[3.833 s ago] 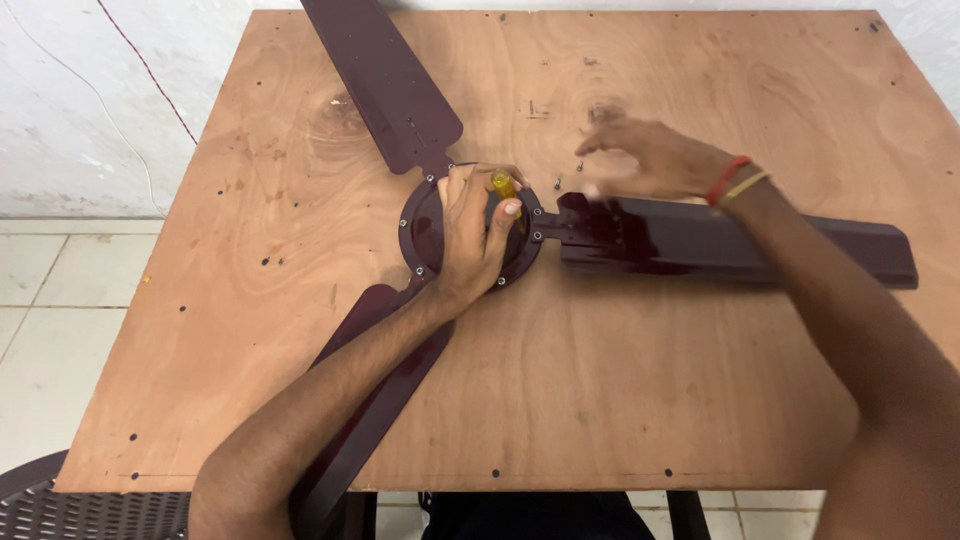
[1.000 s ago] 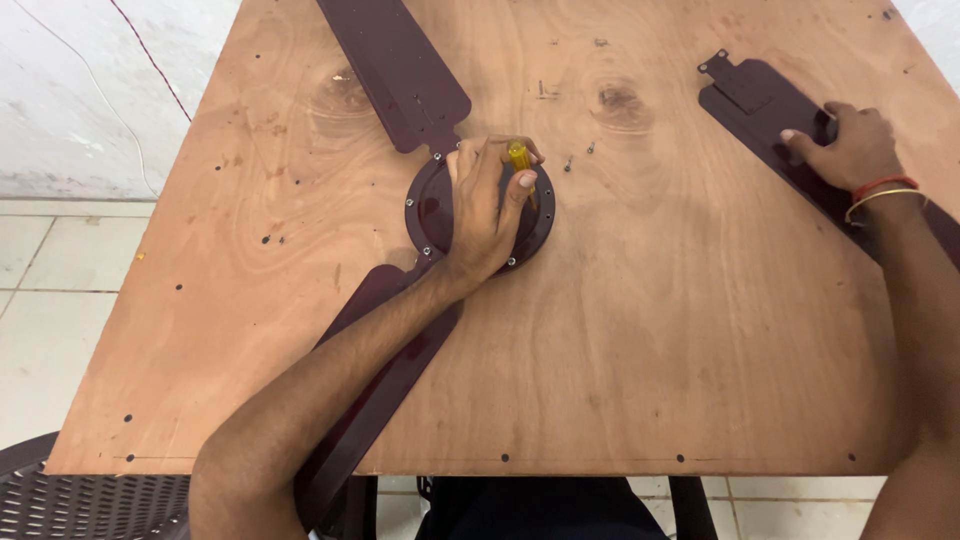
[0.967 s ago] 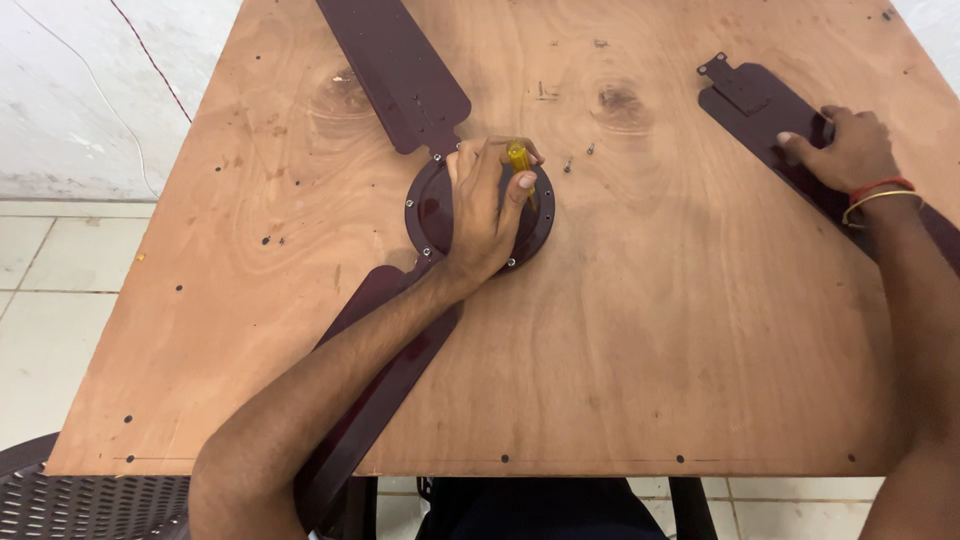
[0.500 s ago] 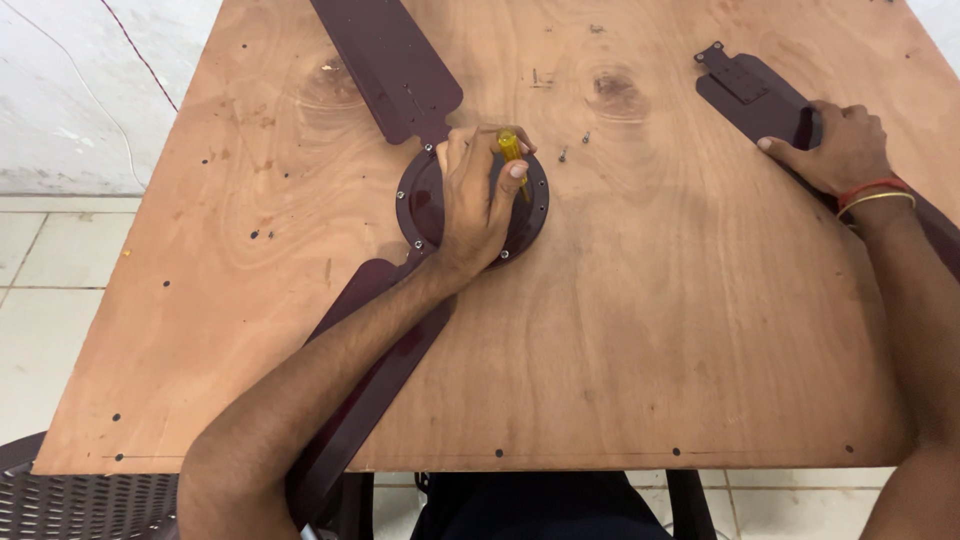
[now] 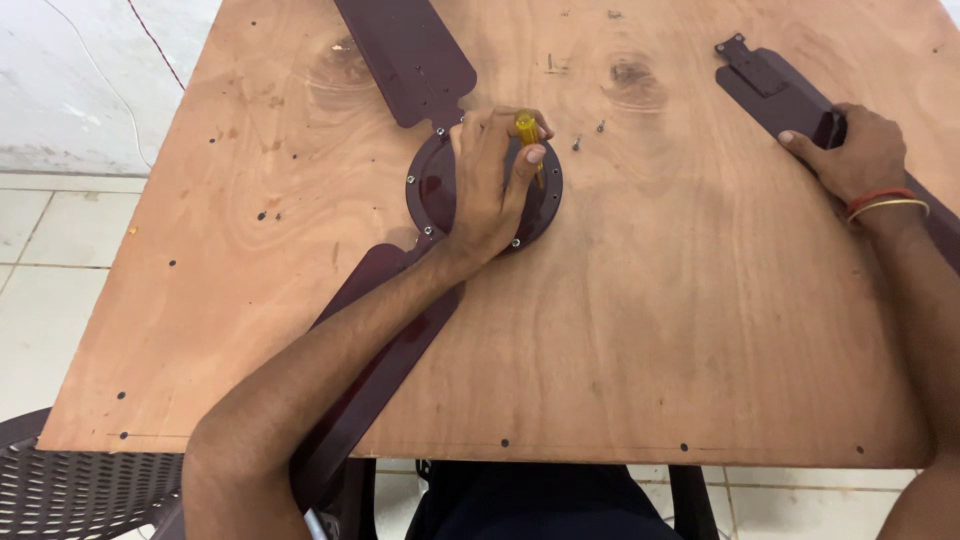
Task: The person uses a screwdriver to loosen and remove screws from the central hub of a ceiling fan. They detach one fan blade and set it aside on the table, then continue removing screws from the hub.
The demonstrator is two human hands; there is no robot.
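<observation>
We are inspecting a dark maroon ceiling-fan hub plate (image 5: 437, 190) lying flat at the far centre of the plywood table (image 5: 640, 330). Two blades are attached to it: one blade (image 5: 405, 55) is running to the far edge, the other blade (image 5: 375, 350) is reaching toward the near left edge under our forearm.

Our left hand (image 5: 487, 185) is resting on the hub, palm down, with fingers curled around a yellow-handled screwdriver (image 5: 527, 135), which is lying under the fingertips at the hub's far right rim. The grip is pressed together on the handle; the tip is hidden, so we cannot tell whether it is engaging a screw. Two loose screws (image 5: 588, 135) are lying on the table just right of the hub.

Our right hand (image 5: 850, 150) is pressing flat on a detached blade (image 5: 775, 90) at the far right, fingers spread over its surface, not pinching. This blade is lying well apart from the hub.

In our judgement, the step is best done by keeping the hub pinned flat under the palm, holding the screwdriver upright and keeping the loose screws within reach.
</observation>
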